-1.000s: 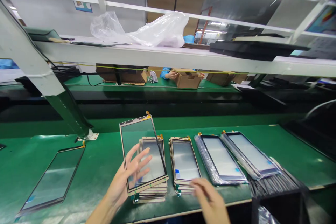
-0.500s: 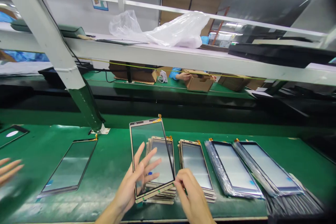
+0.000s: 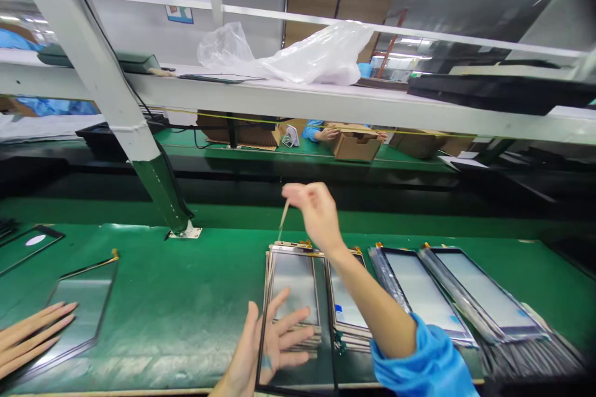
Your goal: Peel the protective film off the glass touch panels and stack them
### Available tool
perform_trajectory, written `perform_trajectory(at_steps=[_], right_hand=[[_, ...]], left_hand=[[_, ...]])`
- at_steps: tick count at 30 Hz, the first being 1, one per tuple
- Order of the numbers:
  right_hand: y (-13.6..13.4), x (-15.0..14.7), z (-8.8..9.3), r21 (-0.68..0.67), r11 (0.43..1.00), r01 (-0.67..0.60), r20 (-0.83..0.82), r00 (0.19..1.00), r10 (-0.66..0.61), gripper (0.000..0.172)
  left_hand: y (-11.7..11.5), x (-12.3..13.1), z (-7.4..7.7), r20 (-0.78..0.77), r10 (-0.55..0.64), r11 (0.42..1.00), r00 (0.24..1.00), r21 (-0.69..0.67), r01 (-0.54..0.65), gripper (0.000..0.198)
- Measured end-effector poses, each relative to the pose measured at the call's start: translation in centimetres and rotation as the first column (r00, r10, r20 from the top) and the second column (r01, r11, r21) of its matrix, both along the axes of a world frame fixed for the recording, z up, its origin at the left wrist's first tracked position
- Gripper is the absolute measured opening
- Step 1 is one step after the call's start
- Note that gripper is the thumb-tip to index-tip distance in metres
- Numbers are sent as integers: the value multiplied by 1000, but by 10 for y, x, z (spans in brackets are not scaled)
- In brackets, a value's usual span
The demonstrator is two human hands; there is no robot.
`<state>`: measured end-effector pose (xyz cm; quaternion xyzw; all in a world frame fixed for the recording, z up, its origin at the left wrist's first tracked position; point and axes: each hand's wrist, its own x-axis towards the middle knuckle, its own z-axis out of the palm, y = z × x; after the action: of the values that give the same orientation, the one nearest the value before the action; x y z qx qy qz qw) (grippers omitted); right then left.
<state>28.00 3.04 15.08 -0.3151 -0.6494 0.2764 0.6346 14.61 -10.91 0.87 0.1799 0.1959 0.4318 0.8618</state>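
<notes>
A glass touch panel (image 3: 298, 378) with a thin dark frame is tilted over the bench, in front of a stack of similar panels. My left hand (image 3: 284, 344) supports it from behind, fingers spread and seen through the clear glass. Raised above the panel's far edge, my right hand (image 3: 319, 214) is closed in a pinch on a narrow beige strip (image 3: 284, 217). The strip hangs down toward the panel's top left corner; whether it is still attached there I cannot tell. My right forearm passes over the second stack of panels (image 3: 349, 304).
Film-wrapped panel stacks (image 3: 410, 285) (image 3: 479, 285) stand at right. At left, another person's hand (image 3: 37, 335) rests on a panel (image 3: 88, 298). A slanted post (image 3: 135, 136) meets the bench (image 3: 186, 298); a shelf beam (image 3: 298, 99) crosses above. Beyond, someone's hands hold a cardboard box (image 3: 356, 144).
My right hand has gone from the panel's lower right corner up past its far edge, pulling the strip. The panel has come lower and nearer. The other person's hand and panel moved at left.
</notes>
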Motion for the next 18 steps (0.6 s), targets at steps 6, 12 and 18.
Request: perform_trajectory(at_steps=[6, 12, 18], right_hand=[[-22, 93, -21, 250, 594, 765, -356, 643, -678, 17], [-129, 62, -123, -327, 901, 285, 246, 946, -210, 6], [-148, 40, -143, -384, 911, 149, 133, 985, -105, 6]], left_hand=[[7, -21, 15, -157, 165, 985, 974, 68, -156, 80], [18, -27, 35, -212, 410, 911, 887, 137, -388, 63], [13, -15, 47, -230, 460, 888, 858, 131, -441, 61]])
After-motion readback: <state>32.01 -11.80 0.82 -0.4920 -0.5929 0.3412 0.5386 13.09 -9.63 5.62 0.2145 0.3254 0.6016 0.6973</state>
